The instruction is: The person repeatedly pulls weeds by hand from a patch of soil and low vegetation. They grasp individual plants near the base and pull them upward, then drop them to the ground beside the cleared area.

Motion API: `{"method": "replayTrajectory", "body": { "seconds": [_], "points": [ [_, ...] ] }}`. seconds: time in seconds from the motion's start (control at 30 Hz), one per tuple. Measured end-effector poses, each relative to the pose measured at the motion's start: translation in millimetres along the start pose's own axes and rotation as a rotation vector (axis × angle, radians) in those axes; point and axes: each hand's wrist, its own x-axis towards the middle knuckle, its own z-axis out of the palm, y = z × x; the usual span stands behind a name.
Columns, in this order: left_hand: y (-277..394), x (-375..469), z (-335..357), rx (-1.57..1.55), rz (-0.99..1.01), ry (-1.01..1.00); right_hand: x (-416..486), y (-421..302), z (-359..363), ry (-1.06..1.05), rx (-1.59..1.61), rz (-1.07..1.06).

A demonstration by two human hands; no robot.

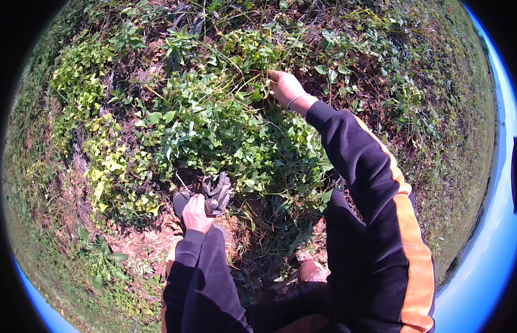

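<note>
My right hand (284, 87) reaches out over a dense mat of lobed green vine leaves (225, 129), its fingertips pinched at thin stems near the top of the mat. Lower down, my left hand (197, 213) is closed around a crumpled grey-brown glove (218, 195), just above my knee. A thin pale rod or stem (182, 181) sticks up beside that hand; whether it is held I cannot tell. Shadow and leaves hide what lies beneath the vines.
Yellowing vine leaves (110, 164) spread on the left, beside bare reddish soil (146, 239). Dry grass and tangled stems (262, 249) lie between my legs, near my shoe (312, 270). More weeds (429, 95) cover the ground on the right.
</note>
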Motion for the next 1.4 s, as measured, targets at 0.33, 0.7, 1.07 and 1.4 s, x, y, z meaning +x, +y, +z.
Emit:
{"method": "replayTrajectory", "body": {
  "seconds": [0.33,0.7,1.07,1.4],
  "points": [
    [3,2,-7,-0.018,0.039,0.049,9,2,7,0.14,0.062,0.128],
    [11,15,7,-0.029,0.024,-0.018,22,36,39,0.452,-0.059,-0.239],
    [8,8,-6,-0.023,0.043,0.048,19,5,37,0.296,-0.208,-0.076],
    [7,6,-9,-0.012,-0.004,-0.009,15,28,54,0.338,-0.261,-0.217]
  ]
}}
